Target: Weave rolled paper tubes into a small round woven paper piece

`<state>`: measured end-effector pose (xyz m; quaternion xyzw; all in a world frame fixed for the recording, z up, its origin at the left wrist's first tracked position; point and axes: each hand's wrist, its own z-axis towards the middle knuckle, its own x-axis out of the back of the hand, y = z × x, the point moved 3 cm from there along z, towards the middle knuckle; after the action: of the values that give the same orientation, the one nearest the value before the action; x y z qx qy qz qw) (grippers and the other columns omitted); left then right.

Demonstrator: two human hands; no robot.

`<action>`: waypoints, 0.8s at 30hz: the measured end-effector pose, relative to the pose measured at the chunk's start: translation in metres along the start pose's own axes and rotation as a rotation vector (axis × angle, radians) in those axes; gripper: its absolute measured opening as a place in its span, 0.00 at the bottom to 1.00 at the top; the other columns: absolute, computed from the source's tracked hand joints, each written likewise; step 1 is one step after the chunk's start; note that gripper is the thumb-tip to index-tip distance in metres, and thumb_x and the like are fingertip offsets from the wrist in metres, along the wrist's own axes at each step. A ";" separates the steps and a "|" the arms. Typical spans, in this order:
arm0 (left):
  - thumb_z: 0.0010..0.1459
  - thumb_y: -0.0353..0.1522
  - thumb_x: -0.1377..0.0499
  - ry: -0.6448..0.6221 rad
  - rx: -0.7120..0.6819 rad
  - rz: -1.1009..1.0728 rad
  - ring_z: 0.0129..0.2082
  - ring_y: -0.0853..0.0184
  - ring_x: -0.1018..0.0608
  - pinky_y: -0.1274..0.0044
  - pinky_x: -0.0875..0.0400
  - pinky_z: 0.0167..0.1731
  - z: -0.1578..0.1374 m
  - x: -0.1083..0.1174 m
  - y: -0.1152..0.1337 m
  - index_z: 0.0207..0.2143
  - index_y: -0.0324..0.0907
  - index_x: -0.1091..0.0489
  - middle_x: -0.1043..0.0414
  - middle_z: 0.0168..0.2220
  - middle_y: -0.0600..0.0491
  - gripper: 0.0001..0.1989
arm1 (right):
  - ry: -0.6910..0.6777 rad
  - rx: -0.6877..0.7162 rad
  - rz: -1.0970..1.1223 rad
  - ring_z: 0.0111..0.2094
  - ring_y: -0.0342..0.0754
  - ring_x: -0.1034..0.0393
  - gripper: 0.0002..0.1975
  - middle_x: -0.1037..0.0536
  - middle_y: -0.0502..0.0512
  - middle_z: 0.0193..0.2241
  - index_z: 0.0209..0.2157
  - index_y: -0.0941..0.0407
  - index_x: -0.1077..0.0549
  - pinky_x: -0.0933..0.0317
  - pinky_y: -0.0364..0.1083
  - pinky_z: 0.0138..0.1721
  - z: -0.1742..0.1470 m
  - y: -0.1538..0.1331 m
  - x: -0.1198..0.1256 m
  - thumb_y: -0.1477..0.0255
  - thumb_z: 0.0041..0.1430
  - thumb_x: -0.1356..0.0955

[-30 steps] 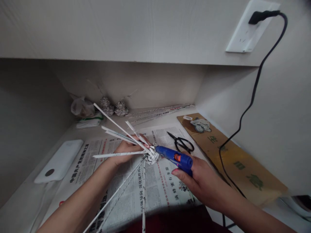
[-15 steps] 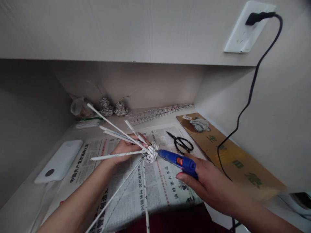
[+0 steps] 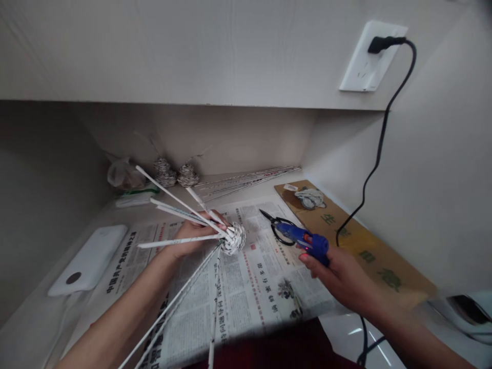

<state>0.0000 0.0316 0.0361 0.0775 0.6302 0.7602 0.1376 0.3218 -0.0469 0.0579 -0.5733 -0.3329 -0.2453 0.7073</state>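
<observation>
Head view, and here we are at the frame's centre: the woven paper ball (image 3: 234, 240) sits in the left hand (image 3: 192, 236), which grips it from behind, fingers partly hidden by long paper sticks (image 3: 172, 241) fanning out leftward and down. Over to right of centre, the right hand (image 3: 340, 269) is wrapped around the blue glue gun (image 3: 305, 240), nozzle pointing left, well apart from the ball and passing over the black scissors (image 3: 266, 215) (their handles half covered). Beneath it all, newspaper (image 3: 246, 302) spreads across the lower middle. Upper left of centre, two woven gourd shapes (image 3: 188, 176) stand side by side; at upper right, a black plug (image 3: 378, 45) fills a wall socket (image 3: 359, 74).
</observation>
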 end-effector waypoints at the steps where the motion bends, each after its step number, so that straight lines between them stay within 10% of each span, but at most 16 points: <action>1: 0.45 0.36 0.27 0.005 0.009 -0.013 0.30 0.64 0.22 0.74 0.28 0.33 0.000 0.000 0.000 0.27 0.37 0.21 0.22 0.29 0.48 0.11 | 0.026 -0.061 0.055 0.28 0.49 0.27 0.15 0.22 0.52 0.26 0.40 0.53 0.26 0.31 0.48 0.33 0.004 0.008 -0.002 0.57 0.62 0.34; 6: 0.43 0.37 0.27 0.035 0.045 -0.011 0.28 0.65 0.23 0.75 0.29 0.29 0.000 0.006 -0.002 0.27 0.39 0.21 0.22 0.28 0.49 0.12 | 0.226 -0.281 0.288 0.31 0.52 0.24 0.20 0.21 0.55 0.29 0.40 0.56 0.30 0.30 0.49 0.34 0.023 0.058 0.007 0.53 0.59 0.35; 10: 0.42 0.35 0.27 0.096 0.042 0.035 0.31 0.63 0.22 0.73 0.27 0.33 0.001 0.014 -0.005 0.27 0.42 0.19 0.21 0.30 0.49 0.09 | 0.356 -0.288 -0.179 0.35 0.57 0.24 0.22 0.20 0.59 0.32 0.46 0.56 0.30 0.34 0.51 0.34 0.017 0.076 0.051 0.53 0.62 0.38; 15: 0.41 0.37 0.27 0.128 0.094 0.084 0.30 0.62 0.22 0.73 0.28 0.31 0.001 0.022 -0.004 0.27 0.41 0.20 0.20 0.30 0.50 0.11 | 0.169 -0.352 -0.736 0.30 0.62 0.24 0.19 0.20 0.62 0.30 0.48 0.55 0.30 0.41 0.50 0.27 -0.002 0.098 0.091 0.57 0.64 0.40; 24: 0.44 0.35 0.28 0.117 0.107 0.196 0.30 0.61 0.21 0.72 0.28 0.33 -0.001 0.062 -0.001 0.29 0.37 0.21 0.19 0.28 0.48 0.11 | 0.206 -0.230 -0.817 0.28 0.67 0.25 0.37 0.21 0.70 0.26 0.58 0.62 0.36 0.35 0.57 0.31 0.009 0.141 0.074 0.48 0.58 0.36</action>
<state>-0.0590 0.0495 0.0318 0.1016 0.6662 0.7385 0.0215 0.4714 -0.0045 0.0231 -0.4422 -0.4305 -0.5964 0.5133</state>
